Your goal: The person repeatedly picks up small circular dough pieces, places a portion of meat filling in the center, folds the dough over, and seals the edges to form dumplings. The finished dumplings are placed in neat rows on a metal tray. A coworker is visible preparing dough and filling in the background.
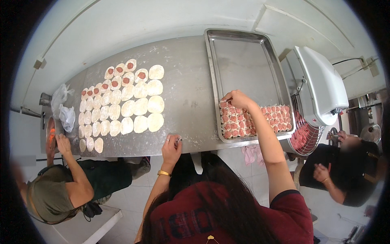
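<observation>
My right hand (239,99) reaches into a large metal tray (209,57) and pinches at an open-topped meat dumpling (223,104) at the far left end of the packed rows. Its fingertips partly cover that piece. Several more such dumplings (233,122), pink filling showing, stand close together across the near part of the tray. My left hand (172,148) rests at the table's near edge with its fingers curled; what they hold, if anything, cannot be made out. To its left lie rows of round dough wrappers (155,105), and some far ones carry meat filling (141,75).
A floured steel table (187,81) runs leftward to a plastic bag (67,116). Right of the tray stands a white machine (323,85) with a wire guard over a bowl of ground meat (302,136). One co-worker (61,191) is at the left end, another (345,171) at right.
</observation>
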The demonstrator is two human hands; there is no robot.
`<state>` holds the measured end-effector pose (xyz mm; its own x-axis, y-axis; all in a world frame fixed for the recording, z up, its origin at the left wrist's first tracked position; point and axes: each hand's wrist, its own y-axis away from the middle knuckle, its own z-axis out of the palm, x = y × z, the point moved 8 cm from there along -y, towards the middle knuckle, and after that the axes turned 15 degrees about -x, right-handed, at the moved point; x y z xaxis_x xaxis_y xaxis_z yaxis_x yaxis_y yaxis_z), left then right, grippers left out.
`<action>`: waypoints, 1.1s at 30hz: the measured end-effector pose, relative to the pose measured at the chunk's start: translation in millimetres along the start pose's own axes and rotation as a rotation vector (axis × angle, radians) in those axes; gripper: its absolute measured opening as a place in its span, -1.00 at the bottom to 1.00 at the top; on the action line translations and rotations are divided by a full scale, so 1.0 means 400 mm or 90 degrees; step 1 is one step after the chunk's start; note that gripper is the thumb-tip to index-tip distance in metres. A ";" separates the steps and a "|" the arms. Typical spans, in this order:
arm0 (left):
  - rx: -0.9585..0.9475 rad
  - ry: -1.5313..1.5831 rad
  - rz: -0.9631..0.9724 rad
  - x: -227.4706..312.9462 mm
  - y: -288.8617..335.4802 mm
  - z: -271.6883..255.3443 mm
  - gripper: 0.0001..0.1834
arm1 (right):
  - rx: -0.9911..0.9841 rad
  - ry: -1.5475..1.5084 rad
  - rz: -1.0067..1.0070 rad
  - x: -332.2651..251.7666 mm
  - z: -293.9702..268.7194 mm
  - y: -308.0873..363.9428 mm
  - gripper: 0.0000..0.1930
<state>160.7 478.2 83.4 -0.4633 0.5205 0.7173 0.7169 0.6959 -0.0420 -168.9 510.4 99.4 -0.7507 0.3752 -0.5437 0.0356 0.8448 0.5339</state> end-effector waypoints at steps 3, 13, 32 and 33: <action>-0.043 0.027 -0.023 -0.003 0.001 0.005 -0.85 | 0.015 -0.046 -0.062 0.016 0.007 -0.003 -0.56; 0.115 0.022 0.006 -0.149 -0.176 -0.343 -0.76 | 0.278 -0.237 -0.042 0.059 -0.024 0.105 -0.65; 0.080 -0.077 -0.354 -0.912 -0.823 -0.766 -0.70 | 0.303 -0.289 0.187 -0.196 0.152 0.245 -0.64; 0.138 0.001 -0.334 -0.911 -0.817 -0.777 -0.71 | 0.314 -0.289 0.184 -0.203 0.154 0.244 -0.64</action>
<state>257.3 -92.6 52.0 -0.7275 0.0774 0.6818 0.2680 0.9467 0.1785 -63.8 586.1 155.7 -0.3233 0.6395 -0.6975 0.5642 0.7220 0.4005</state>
